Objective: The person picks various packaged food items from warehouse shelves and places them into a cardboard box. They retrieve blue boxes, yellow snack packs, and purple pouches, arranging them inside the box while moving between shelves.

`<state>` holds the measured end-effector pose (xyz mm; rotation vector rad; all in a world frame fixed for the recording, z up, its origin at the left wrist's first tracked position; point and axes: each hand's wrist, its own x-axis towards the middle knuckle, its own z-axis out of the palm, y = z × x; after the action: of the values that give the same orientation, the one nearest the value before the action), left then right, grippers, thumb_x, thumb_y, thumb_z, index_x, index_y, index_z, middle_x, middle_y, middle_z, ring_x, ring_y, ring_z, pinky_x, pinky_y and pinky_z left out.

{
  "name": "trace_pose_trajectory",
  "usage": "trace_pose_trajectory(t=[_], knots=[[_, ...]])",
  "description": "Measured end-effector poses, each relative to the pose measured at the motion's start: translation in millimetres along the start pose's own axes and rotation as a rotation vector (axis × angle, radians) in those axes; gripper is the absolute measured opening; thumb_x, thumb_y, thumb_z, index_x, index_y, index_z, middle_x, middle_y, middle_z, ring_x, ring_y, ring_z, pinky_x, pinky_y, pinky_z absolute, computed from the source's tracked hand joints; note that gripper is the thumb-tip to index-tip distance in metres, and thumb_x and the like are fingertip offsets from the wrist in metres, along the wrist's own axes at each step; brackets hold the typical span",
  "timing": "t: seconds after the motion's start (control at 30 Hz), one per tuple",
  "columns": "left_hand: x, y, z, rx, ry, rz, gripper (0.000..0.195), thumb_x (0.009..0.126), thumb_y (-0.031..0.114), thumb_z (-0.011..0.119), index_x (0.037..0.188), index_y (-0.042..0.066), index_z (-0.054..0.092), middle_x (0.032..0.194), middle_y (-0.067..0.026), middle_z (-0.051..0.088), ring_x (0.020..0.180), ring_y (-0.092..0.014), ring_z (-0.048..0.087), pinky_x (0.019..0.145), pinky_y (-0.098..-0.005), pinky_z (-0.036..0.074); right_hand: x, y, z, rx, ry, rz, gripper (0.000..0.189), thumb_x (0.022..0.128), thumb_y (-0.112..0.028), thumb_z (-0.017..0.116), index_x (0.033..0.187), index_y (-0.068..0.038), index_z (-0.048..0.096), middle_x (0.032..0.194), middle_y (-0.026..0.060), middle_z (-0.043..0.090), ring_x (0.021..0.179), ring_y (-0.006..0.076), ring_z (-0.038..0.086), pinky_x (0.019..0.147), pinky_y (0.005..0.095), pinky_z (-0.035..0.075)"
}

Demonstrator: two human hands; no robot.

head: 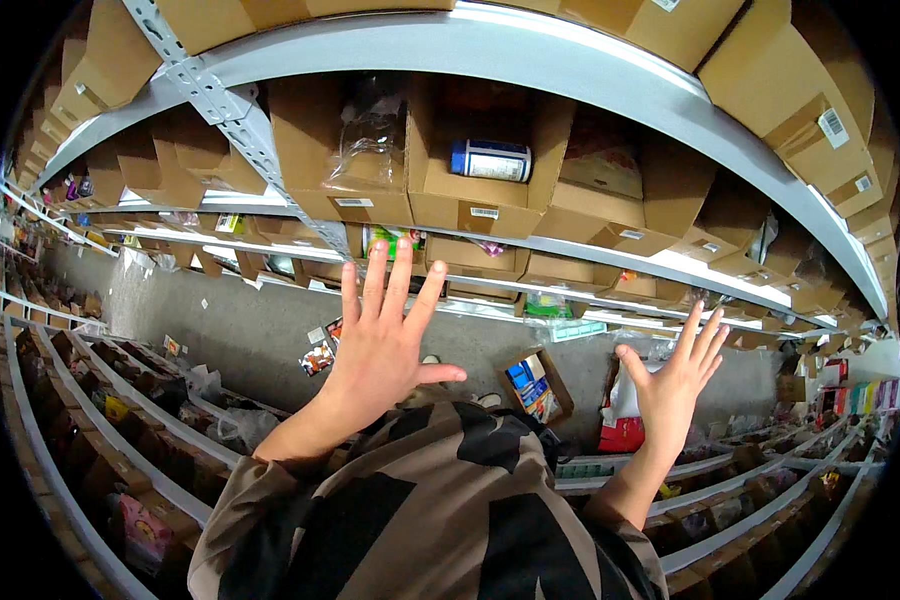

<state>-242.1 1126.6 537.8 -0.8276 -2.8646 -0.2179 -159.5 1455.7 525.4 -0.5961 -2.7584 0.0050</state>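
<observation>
My left hand (381,337) is raised palm down in front of me, fingers spread, holding nothing. Its fingertips overlap the lower shelf boxes in the picture. Off to the right, my right hand (673,382) is also held out bare with its thumb and fingers apart. Before me, an open cardboard bin (427,180) on the shelf holds a blue-and-white canister (490,160) lying on its side. The bin to its left contains a clear plastic-wrapped item (364,146). A flat cardboard piece (604,169) lies in the bin to its right.
Metal shelf beams (450,49) and a perforated upright (210,90) run across the front. On the aisle floor (232,315) stand an open carton (562,394) of packaged goods and a red-and-white package (621,433). Another rack (112,442) with filled bins is behind me.
</observation>
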Motion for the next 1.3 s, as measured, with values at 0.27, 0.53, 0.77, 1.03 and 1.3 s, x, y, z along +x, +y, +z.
trace_pose_trajectory(t=[0.27,0.53,0.77,1.03,1.3], knots=[[-3.5,-14.5,5.0,-0.005,0.023,-0.021,0.124,0.057,0.074,0.071,0.150,0.002,0.033,0.155,-0.0318,0.021,0.145,-0.050,0.016,0.112,-0.0675,0.015,16.8,-24.1,-7.3,0.027,0.062,-0.102,0.110,0.071,-0.053,0.080,0.155,-0.009,0.025,0.161,0.0232,0.015,0.147,0.0467,0.014,0.115,0.0608,0.019],[-2.3,-20.5,6.0,-0.043,0.037,-0.034,0.116,0.060,0.069,0.072,0.150,0.006,0.035,0.154,-0.0293,0.026,0.144,-0.048,0.021,0.112,-0.0669,0.017,37.6,-49.4,-18.5,0.177,0.113,-0.250,0.100,0.075,-0.043,0.081,0.152,-0.006,0.030,0.157,0.0275,0.022,0.144,0.0481,0.023,0.114,0.0536,0.029],[-1.5,-24.6,7.1,-0.023,-0.012,-0.022,0.114,0.065,0.069,0.071,0.149,0.001,0.034,0.156,-0.0298,0.022,0.146,-0.047,0.017,0.113,-0.0661,0.013,35.5,-55.9,-19.0,0.222,0.057,-0.249,0.101,0.074,-0.043,0.081,0.151,-0.003,0.030,0.157,0.0283,0.022,0.143,0.0478,0.024,0.114,0.0511,0.032],[7.8,-17.8,4.0,-0.015,0.069,0.002,0.108,0.070,0.068,0.070,0.148,0.002,0.036,0.157,-0.0300,0.021,0.146,-0.048,0.016,0.113,-0.0663,0.013,82.1,-58.9,-27.6,0.167,0.167,-0.308,0.103,0.073,-0.052,0.078,0.149,0.000,0.031,0.153,0.0306,0.027,0.140,0.0471,0.031,0.111,0.0490,0.037],[5.0,-13.0,1.4,0.029,0.032,0.012,0.107,0.073,0.056,0.076,0.152,0.003,0.027,0.160,-0.0256,0.015,0.149,-0.044,0.012,0.118,-0.0582,0.012,161.5,-61.7,17.0,0.137,-0.019,-0.262,0.075,0.084,-0.026,0.072,0.147,-0.003,0.038,0.148,0.0279,0.038,0.136,0.0436,0.039,0.109,0.0467,0.041]])
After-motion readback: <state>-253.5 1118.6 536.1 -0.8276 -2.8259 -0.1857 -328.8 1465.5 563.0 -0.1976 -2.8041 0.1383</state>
